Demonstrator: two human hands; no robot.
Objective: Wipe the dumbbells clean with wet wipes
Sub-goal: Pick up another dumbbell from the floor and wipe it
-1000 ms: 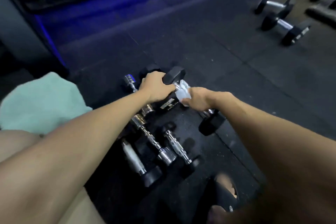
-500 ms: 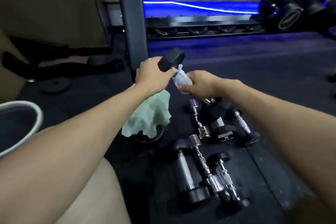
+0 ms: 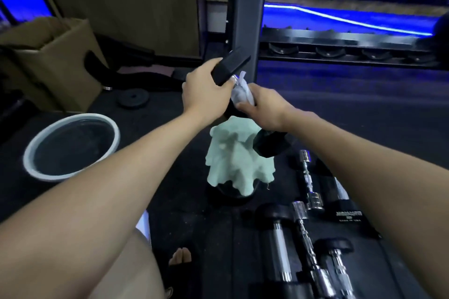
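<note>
Both hands hold one dumbbell (image 3: 230, 65) aloft; left hand (image 3: 204, 92) grips its upper head; right hand (image 3: 263, 110) clamps a wet wipe (image 3: 241, 94) round the hidden handle; lower head (image 3: 269, 145) half-covered.

Held dumbbell (image 3: 230, 65) at frame centre, above cloth (image 3: 237, 160). Bucket (image 3: 70, 145) left of cloth; cardboard box (image 3: 53, 60) upper left. Floor dumbbells (image 3: 306, 238) lower right. Rack (image 3: 340, 43) along upper right, behind.

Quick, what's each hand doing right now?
Left hand: grips the dumbbell by its upper head.
Right hand: holds the wet wipe around the handle.
</note>
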